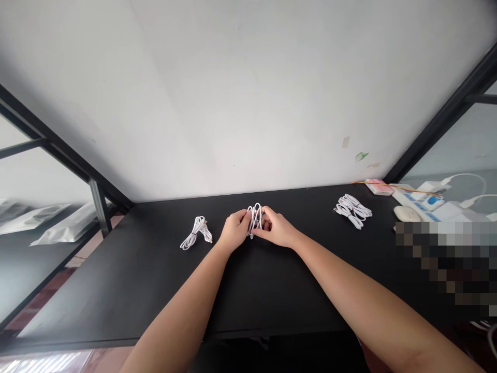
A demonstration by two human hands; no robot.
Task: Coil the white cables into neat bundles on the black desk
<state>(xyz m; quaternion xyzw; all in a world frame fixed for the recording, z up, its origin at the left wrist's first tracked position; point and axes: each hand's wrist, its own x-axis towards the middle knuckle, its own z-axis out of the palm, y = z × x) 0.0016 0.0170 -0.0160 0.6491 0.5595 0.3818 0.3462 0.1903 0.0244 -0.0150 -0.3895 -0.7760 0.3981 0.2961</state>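
Above the black table [272,290], left hand [234,231] and right hand [276,229] both closed around one coiled white cable [254,217].

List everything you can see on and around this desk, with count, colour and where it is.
held cable coil: one, white, mid-desk between both hands
loose cable coil: one, white, left of the hands
cable pile: one, white, right of the hands
desk: one, black, against the wall
mouse: one, white, far right
power strip: one, white and blue, far right
left hand: gripping the coil
right hand: gripping the coil
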